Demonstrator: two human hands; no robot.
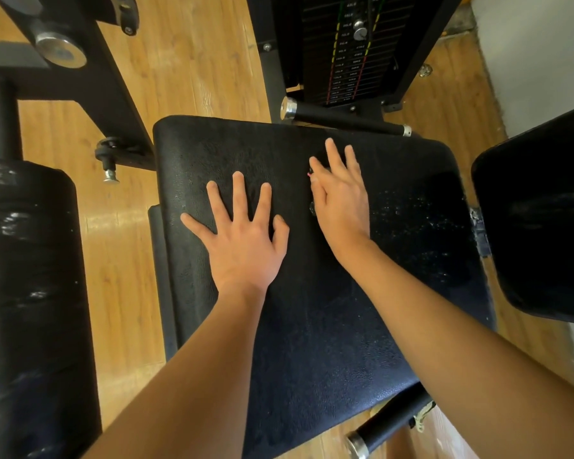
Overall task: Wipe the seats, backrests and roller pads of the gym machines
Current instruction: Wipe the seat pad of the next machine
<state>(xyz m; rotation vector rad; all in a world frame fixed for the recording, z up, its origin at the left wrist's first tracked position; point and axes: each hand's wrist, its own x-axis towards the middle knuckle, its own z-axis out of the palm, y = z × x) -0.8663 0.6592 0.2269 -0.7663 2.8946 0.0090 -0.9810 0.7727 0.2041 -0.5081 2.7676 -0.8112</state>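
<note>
1. Both hands lie on a black padded seat [312, 309] seen from above; the bare forearms reach in from the bottom edge.
2. Left hand [242, 246] lies palm down on the left half of the seat, released, fingers straight and spread wide, thumb bent toward the right hand.
3. Right hand [342, 207] lies just beside it, further up the seat, fingers straight and close together, pressing down. A tiny pink speck [309, 174] shows at its thumb side; whether a dark cloth lies under the palm cannot be told.
4. Pale flecks [411, 210] dot the seat to the right of the right hand.
5. A black backrest [537, 226] adjoins the seat's right edge.
6. A large black roller pad [27, 293] fills the left side, apart from the seat, with wooden floor [123, 260] between them.
7. Beyond the seat's far edge lies a black handle bar [345, 119] with metal ends, and behind it a black weight stack [355, 51] with its selector pin.
8. A second metal-capped bar [388, 422] pokes out below the seat's near right corner.
</note>
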